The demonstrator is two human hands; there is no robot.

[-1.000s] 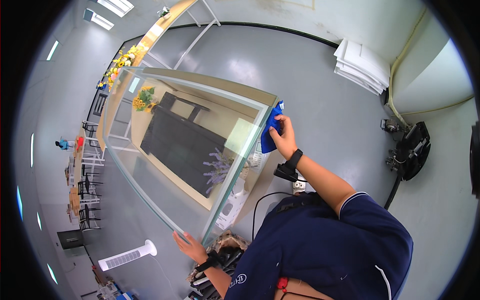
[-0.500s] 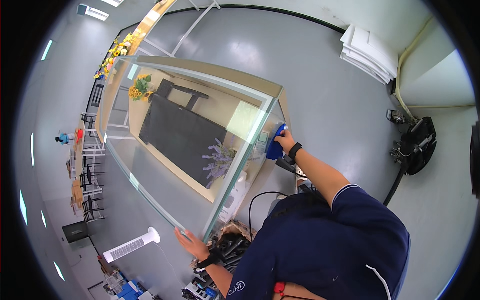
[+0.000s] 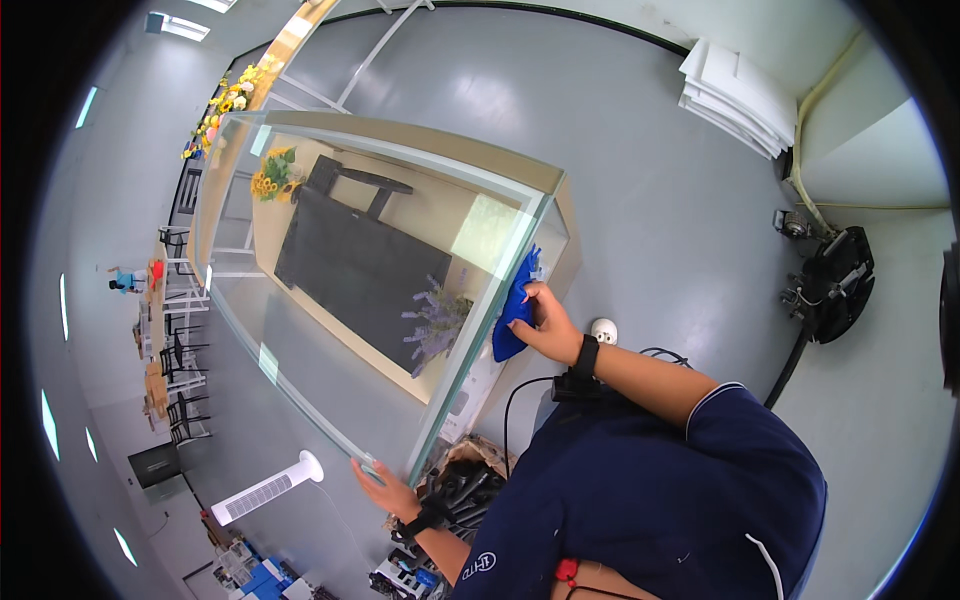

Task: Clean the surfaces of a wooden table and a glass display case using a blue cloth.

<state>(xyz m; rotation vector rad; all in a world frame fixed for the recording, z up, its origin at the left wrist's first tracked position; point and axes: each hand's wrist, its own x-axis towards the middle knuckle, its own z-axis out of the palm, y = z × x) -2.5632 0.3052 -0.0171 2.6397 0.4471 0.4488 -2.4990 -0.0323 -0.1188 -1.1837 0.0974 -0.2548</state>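
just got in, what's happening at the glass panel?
A person in a dark blue shirt is at a large clear glass panel that reflects the room. Their right hand presses a blue cloth against the panel's near edge. Their left hand rests flat at the panel's lower corner, fingers spread. A black flat screen and purple flowers show in or behind the glass. A white tower fan stands on the grey floor nearby.

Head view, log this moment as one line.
right hand: presses blue cloth on glass pane | left hand: steadies pane's near corner
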